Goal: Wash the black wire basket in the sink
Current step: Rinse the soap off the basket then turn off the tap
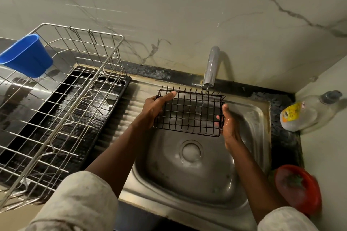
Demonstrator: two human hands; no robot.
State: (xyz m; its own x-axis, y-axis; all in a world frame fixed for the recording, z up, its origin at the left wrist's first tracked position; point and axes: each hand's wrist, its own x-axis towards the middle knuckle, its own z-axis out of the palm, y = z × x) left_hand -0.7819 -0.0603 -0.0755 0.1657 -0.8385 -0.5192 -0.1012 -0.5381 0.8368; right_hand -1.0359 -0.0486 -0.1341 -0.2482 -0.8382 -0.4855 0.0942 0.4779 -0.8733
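Note:
The black wire basket (pixel 189 113) is held above the steel sink (pixel 249 116), under the tap (pixel 211 69). A thin stream of water runs from the spout through the basket's far right part. My left hand (pixel 155 108) grips the basket's left end, thumb along the top rim. My right hand (pixel 228 122) holds the right end, with fingers curled behind the wires and the thumb pointing up. The hand looks wet.
A large metal dish rack (pixel 62 99) on a black tray (pixel 80 118) fills the drainboard at left, with a blue cup (pixel 28 55) hung on it. A clear soap bottle (pixel 304 112) lies at right. A red bowl (pixel 298 187) sits at front right.

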